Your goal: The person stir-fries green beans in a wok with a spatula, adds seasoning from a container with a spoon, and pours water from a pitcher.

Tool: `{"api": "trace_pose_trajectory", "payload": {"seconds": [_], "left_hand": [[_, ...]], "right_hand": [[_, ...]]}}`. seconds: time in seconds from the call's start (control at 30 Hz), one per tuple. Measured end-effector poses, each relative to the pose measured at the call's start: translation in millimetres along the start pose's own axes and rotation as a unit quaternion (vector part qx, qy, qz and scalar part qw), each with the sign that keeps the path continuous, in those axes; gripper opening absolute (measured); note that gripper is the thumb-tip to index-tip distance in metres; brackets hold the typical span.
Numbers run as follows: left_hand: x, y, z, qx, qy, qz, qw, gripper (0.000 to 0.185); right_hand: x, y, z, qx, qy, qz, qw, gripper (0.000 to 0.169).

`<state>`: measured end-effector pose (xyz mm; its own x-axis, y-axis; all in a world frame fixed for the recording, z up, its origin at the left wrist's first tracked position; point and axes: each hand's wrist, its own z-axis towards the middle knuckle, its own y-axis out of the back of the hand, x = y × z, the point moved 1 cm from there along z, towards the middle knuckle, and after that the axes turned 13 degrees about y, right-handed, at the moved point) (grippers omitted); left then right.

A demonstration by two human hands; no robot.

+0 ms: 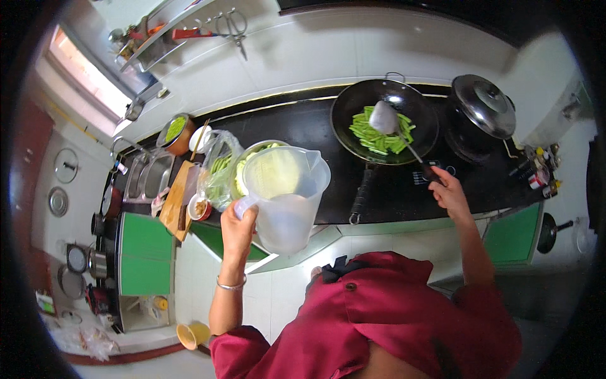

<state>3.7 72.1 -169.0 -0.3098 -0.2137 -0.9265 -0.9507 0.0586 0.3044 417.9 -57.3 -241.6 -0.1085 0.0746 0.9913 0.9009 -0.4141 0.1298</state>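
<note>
By its handle, my left hand (240, 230) grips a translucent plastic measuring jug (289, 208), held up in front of the counter's edge. How much liquid it holds is hard to tell. My right hand (450, 193) is closed on the dark handle of a metal wok spatula (384, 117). The spatula's blade rests over cut green beans (374, 137) in a black wok (343, 121). The wok sits on the cooktop, its long wrapped handle (362, 196) pointing towards me. Partly hidden behind the jug is a metal bowl (265, 142) of pale green cut vegetables.
Right of the wok stands a lidded pot (483, 106), with several condiment jars (539, 173) beyond. To the left are a plastic bag of green beans (218, 170), a small bowl (200, 208), a cutting board (173, 203) with a cleaver (183, 211), and a sink (149, 177).
</note>
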Motion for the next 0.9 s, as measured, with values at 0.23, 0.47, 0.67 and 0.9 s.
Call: {"api": "trace_pose_trajectory", "payload": {"seconds": [0.23, 0.47, 0.67, 0.9], "left_hand": [[-49.2, -62.7, 55.4, 0.075, -0.115, 0.185, 0.973, 0.025], [-82.1, -119.0, 86.9, 0.13, -0.192, 0.296, 0.927, 0.033], [-95.6, -145.1, 102.0, 0.133, -0.236, 0.372, 0.888, 0.036], [-89.2, -150.0, 113.3, 0.134, -0.231, 0.346, 0.899, 0.034]], "right_hand": [[0.0, -4.9, -13.7, 0.013, -0.079, 0.23, 0.97, 0.041], [-10.8, -1.7, -28.4, 0.008, -0.094, 0.263, 0.96, 0.043], [-12.8, 0.9, -33.1, 0.003, -0.09, 0.267, 0.959, 0.042], [-18.6, 3.3, -32.5, -0.006, -0.094, 0.282, 0.955, 0.042]]}}
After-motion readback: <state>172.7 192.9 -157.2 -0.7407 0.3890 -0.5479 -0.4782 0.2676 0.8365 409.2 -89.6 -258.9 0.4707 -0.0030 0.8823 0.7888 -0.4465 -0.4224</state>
